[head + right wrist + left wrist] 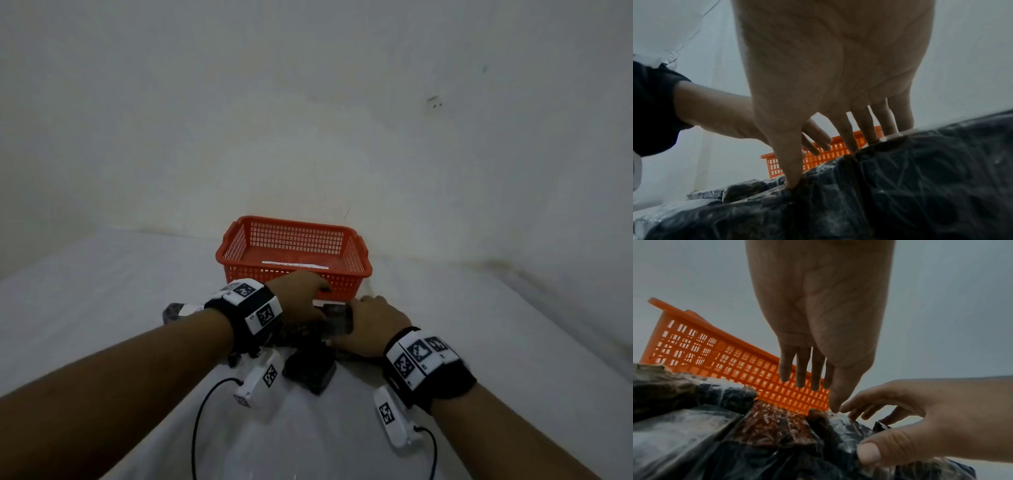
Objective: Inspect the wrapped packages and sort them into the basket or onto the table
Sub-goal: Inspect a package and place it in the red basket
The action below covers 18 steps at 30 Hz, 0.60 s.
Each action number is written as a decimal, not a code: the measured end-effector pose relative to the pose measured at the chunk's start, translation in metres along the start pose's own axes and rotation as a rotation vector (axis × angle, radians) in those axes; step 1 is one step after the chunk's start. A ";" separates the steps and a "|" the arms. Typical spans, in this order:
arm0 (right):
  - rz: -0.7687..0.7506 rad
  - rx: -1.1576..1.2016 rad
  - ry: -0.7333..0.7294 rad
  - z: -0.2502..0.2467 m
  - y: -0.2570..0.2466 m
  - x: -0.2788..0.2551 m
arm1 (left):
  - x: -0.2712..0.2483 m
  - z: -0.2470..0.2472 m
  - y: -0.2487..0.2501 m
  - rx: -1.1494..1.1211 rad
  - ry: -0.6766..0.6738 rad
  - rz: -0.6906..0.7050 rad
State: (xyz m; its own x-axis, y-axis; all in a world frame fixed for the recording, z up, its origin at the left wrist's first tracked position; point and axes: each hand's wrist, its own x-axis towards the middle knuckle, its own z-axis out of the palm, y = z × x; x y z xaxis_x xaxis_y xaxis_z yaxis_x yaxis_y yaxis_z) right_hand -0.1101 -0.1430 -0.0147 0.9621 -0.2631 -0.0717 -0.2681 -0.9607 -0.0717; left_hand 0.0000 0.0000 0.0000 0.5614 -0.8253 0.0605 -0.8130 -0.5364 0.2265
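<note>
The packages [337,320] lie in a bunch on the table [479,342], just in front of the basket [294,253]. They are dark and wrapped in shiny clear film.

The film looks smooth and crinkly, so I think it will be slippery. The packages look soft and a bit squashy, not stiff. They look light enough for 1 hand. The best spot to hold is likely across the middle of 1 package, thumb on one side and fingers on the other. Pinching only the loose film could make it slide or tear.

The left hand [818,313] is over the packages near the basket wall. Its fingers [800,369] hang down straight and a little spread, and its thumb tip touches the film. It does not grip anything.

The right hand [828,65] rests on the top package. Its fingers [865,128] are long and spread, with the tips and the thumb pressing on the film. In the left wrist view it bends a bit over the package edge, but it does not clamp it yet.

The basket is orange with little holes in its walls. A flat white thing [295,265] lies inside on the bottom. I cannot tell what it is. No dark package shows inside.
</note>
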 end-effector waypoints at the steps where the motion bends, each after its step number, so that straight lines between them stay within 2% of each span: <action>1: -0.002 0.005 -0.009 0.000 0.001 0.000 | 0.002 0.002 -0.001 0.010 -0.031 -0.006; 6: 0.013 -0.043 0.045 0.004 -0.004 -0.003 | 0.005 0.008 -0.003 0.007 -0.122 -0.040; 11: 0.008 -0.124 0.031 0.004 -0.015 -0.003 | 0.008 0.012 -0.001 -0.019 -0.111 -0.044; 18: 0.085 0.059 -0.017 0.002 -0.009 0.005 | 0.007 0.013 -0.006 -0.102 -0.057 -0.023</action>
State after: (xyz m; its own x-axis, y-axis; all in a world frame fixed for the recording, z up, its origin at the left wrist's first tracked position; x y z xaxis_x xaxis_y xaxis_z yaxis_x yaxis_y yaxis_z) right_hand -0.1027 -0.1351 -0.0161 0.9348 -0.3417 -0.0973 -0.3520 -0.9278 -0.1233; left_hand 0.0068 -0.0048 -0.0134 0.5678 -0.8232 -0.0001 -0.7783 -0.5369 0.3255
